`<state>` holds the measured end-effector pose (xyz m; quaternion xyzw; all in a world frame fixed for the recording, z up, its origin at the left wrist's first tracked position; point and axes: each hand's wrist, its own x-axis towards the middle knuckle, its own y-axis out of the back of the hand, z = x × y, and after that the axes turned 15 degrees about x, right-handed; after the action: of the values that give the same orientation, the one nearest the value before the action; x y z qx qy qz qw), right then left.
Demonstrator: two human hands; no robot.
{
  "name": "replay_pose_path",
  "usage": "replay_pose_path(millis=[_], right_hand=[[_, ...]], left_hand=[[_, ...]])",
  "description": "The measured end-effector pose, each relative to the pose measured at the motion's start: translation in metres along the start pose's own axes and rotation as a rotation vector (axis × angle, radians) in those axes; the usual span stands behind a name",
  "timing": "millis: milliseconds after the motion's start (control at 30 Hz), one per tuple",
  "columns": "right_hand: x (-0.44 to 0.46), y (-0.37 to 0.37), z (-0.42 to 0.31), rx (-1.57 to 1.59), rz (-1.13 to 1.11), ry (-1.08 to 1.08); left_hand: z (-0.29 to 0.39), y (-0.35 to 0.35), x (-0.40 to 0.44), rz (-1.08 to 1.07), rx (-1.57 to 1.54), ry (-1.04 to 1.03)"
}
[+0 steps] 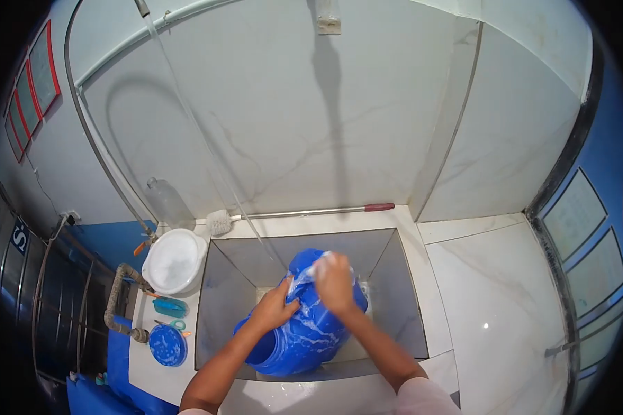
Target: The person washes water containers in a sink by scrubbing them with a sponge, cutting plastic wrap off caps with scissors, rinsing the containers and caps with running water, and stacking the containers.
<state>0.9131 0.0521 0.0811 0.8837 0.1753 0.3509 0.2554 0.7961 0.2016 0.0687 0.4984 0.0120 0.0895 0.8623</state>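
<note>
A blue plastic drum (pixel 304 346) lies tilted inside the grey-walled sink (pixel 387 297), its open mouth facing lower left. White suds streak its surface. My left hand (pixel 273 308) grips the drum's side, thumb and fingers bent against it. Over the upper part of the drum, my right hand (pixel 333 280) is closed on a white foamy wad (pixel 316 266) pressed to the plastic. Whether the wad is cloth or sponge cannot be made out. Water runs from a hose (pixel 143 8) at the upper left down into the sink behind the drum.
A long-handled brush (pixel 219 222) lies along the back ledge. At left stand a white tub (pixel 175 261), a clear bottle (pixel 169 200), a teal brush (pixel 169 307) and a sudsy blue lid (pixel 167 345). A pipe (pixel 118 297) rises beside the ledge. White tiled counter (pixel 491 297) extends right.
</note>
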Motion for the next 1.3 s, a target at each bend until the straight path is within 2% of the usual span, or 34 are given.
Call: replay_pose_path(millis=[67,133,167,233,267,333,400,433,467,500,567,633,667,733,800,833,867,933,967,1033,1100,1167,1233,1300], right_hand=[[-0.011,-0.011,-0.013,0.024,0.052,0.113],[-0.027,-0.015,0.048,-0.018,0.051,0.090],[-0.037,-0.028,0.088,0.329,-0.021,-0.187],[-0.029,-0.031,0.091,0.963,-0.212,-0.721],[-0.010,-0.032,0.079,0.963,-0.217,-0.723],[0.017,-0.046,0.059,0.961,-0.543,-0.307],[0.026,-0.078,0.073,0.892,-0.585,-0.274],[0.032,-0.097,0.085,0.814,-0.623,-0.238],[0.013,-0.133,0.137,0.660,-0.610,-0.248],[-0.024,-0.155,0.187,0.507,-0.598,-0.261],[-0.071,-0.133,0.220,0.813,-0.511,-0.726],[-0.128,-0.150,0.267,0.276,-0.282,-0.600],[-0.134,-0.149,0.251,0.269,-0.289,-0.615],[-0.137,-0.150,0.167,0.342,0.233,-0.684],[-0.136,-0.150,0.094,0.549,0.123,-0.654],[-0.135,-0.150,0.060,0.430,0.037,-0.272],[-0.134,-0.149,0.027,0.305,-0.046,0.105],[-0.103,-0.154,-0.018,0.431,-0.068,0.048],[-0.087,-0.162,-0.006,0.438,-0.058,0.048],[-0.064,-0.200,0.053,0.673,-0.023,-0.253],[-0.107,-0.236,0.166,0.395,-0.138,-0.294],[-0.162,-0.240,0.191,0.279,-0.058,-0.664],[-0.188,-0.209,0.148,0.231,-0.362,-0.561],[-0.169,-0.153,0.052,0.461,-0.381,-0.401]], left_hand=[[-0.008,0.001,-0.008,-0.029,0.025,-0.002],[-0.015,0.005,-0.018,0.017,-0.028,-0.024],[-0.019,0.007,-0.026,0.021,-0.027,-0.020],[-0.025,0.012,-0.041,-0.081,-0.003,-0.020],[-0.025,0.015,-0.043,-0.081,-0.005,-0.014],[-0.024,0.020,-0.054,-0.144,0.088,-0.140],[-0.031,0.019,-0.060,-0.166,0.090,-0.087],[-0.042,0.013,-0.067,-0.055,-0.018,-0.015],[-0.055,0.009,-0.070,0.056,-0.127,0.056],[-0.070,0.008,-0.069,0.051,-0.125,0.063],[-0.103,0.003,-0.067,0.139,-0.380,0.205],[-0.126,0.004,-0.065,0.160,-0.410,0.253],[-0.131,0.002,-0.064,0.185,-0.437,0.299],[-0.127,0.007,-0.060,0.181,-0.536,0.370],[-0.134,0.011,-0.058,0.152,-0.588,0.575],[-0.150,-0.003,-0.058,0.292,-0.548,0.478],[-0.155,-0.006,-0.062,0.289,-0.546,0.474],[-0.163,-0.008,-0.068,0.326,-0.601,0.604],[-0.162,-0.007,-0.071,0.328,-0.590,0.644],[-0.164,-0.010,-0.075,0.361,-0.610,0.672],[-0.165,-0.014,-0.080,0.399,-0.637,0.704],[-0.167,-0.013,-0.078,0.357,-0.531,0.799],[-0.170,-0.023,-0.071,0.428,-0.559,0.820],[-0.154,-0.022,-0.065,0.484,-0.657,0.900]])
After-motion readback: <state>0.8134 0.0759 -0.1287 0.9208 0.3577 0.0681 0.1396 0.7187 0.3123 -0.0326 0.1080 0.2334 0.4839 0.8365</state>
